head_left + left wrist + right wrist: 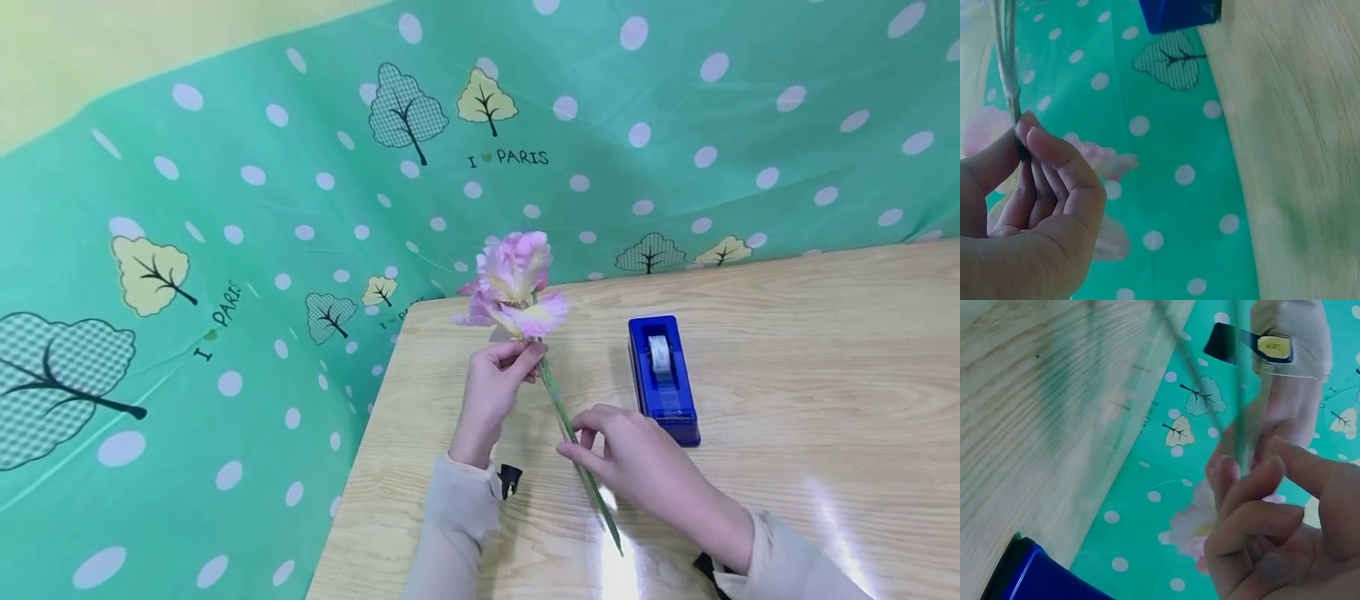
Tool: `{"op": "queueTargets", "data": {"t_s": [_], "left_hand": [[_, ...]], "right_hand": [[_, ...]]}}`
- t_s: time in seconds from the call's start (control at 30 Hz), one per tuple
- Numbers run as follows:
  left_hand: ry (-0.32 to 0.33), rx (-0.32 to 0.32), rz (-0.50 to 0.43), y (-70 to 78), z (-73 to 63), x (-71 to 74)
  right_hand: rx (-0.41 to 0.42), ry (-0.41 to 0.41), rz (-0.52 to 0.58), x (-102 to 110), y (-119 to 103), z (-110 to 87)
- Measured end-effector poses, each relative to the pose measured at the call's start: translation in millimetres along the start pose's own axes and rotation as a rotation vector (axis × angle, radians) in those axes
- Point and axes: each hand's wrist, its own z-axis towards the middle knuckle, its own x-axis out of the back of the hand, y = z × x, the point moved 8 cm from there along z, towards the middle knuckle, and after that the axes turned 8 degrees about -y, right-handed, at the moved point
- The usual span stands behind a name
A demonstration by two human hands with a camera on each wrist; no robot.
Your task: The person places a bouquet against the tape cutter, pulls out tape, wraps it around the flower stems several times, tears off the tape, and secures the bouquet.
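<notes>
A bunch of pink-and-white artificial flowers (517, 279) slants across the table, blooms at the back and green stems (553, 390) towards the front. My left hand (495, 387) pinches the stems just below the blooms, thumb against index finger. Lower down, my right hand (637, 450) is at the stems, its fingers bent and its thumb overlapping them in the head view. In the right wrist view, the stems (1241, 419) pass behind the right index finger (1250, 490); I cannot tell whether the right fingers grip them.
A blue tape dispenser (663, 379) with a tape roll stands right of the flowers, behind my right hand. The wood-grain table (825, 358) meets a green dotted cloth (600, 125) at the back and left.
</notes>
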Motion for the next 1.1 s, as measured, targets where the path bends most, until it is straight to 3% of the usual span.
{"op": "queueTargets", "data": {"t_s": [0.3,0.47,0.6,0.77,1.1], "left_hand": [[0.008,0.096,0.075,-30.3,12.9,20.3],[-0.003,0.159,0.111,-45.0,18.3,29.1],[-0.005,0.190,0.121,-54.3,22.6,32.1],[-0.004,0.213,0.081,-60.6,23.5,36.3],[0.001,0.222,0.079,-69.7,30.4,40.7]], "right_hand": [[0.024,-0.106,-0.035,-14.0,5.6,-5.9],[0.076,-0.181,-0.066,-34.0,4.7,-8.6],[0.057,-0.237,-0.093,-54.3,2.8,-3.2],[0.023,-0.235,-0.129,-68.0,-3.9,8.5],[-0.028,-0.265,-0.122,-72.9,-4.0,15.8]]}}
